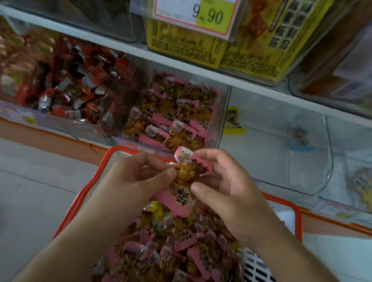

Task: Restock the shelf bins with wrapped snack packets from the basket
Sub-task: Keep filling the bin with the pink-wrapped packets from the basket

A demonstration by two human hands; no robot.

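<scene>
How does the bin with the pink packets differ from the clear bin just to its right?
The pink packet bin is packed with rows of pink-edged packets, while the clear bin beside it is nearly bare, holding only a yellow packet and a blue one. The pink bin's packets match the ones both hands hold; the near-bare bin's do not. Both bins are see-through plastic on the same shelf.

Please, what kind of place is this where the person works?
Most likely a shop aisle selling loose snacks. A price card reading 9.90 hangs on the shelf, clear bins hold wrapped packets, and both hands hold pink packets above a red basket.
</scene>
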